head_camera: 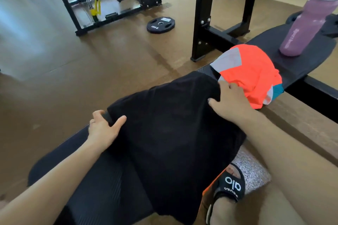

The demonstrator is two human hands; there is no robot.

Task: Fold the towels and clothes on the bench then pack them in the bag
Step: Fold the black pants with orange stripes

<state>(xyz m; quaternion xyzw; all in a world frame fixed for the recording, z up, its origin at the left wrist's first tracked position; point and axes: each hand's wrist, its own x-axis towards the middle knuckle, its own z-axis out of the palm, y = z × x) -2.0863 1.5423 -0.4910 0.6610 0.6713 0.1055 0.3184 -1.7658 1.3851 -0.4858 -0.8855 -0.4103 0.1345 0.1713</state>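
A black garment [170, 124] lies spread across the black padded bench [95, 175], its near part hanging over the bench's right side. My left hand [104, 128] pinches the garment's left edge, thumb on top. My right hand [232, 104] grips its far right corner. Just beyond that hand a bunched orange garment [252, 75] with grey panels and a teal patch sits on the bench. No bag is in view.
A purple water bottle [307, 18] stands on the bench's far end. A black rack upright [204, 14] rises left of the bench. A 10 kg weight plate [161, 24] lies on the brown floor. My foot in a black slide sandal [228, 186] rests lower right.
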